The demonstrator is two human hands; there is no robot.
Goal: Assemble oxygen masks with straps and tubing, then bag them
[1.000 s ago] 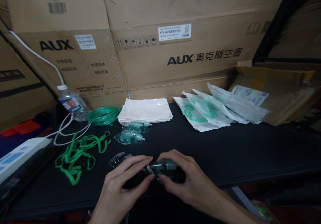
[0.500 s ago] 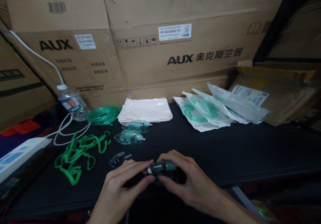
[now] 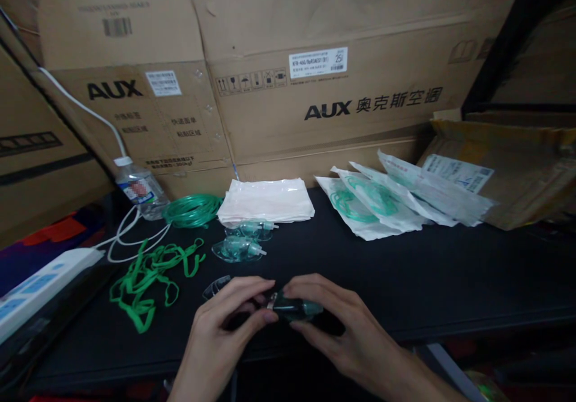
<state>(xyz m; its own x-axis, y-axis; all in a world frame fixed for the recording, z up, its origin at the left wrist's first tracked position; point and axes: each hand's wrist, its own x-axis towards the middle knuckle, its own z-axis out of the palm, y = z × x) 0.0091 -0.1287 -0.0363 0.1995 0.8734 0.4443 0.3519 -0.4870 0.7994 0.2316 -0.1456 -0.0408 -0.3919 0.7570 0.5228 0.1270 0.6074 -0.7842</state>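
Near the front edge of the table, a clear green oxygen mask is held sideways between my hands. My left hand pinches its left end, where a small pale piece shows at the fingertips. Around the mask's body curve the thumb and fingers of my right hand. A clear plastic piece lies just beyond my left fingers and is partly hidden by them. Farther back, more green-tinted masks with pale connectors rest on the table.
Green elastic straps lie tangled at left, near a power strip with a white cable. Behind them are coiled green tubing and a plastic bottle. White pouches are stacked centrally; packed tubing pouches lean against a carton.
The mask has turned in my hands, so its tapered green part now points right. My fingers have shifted slightly around it. The whole view has moved a little.
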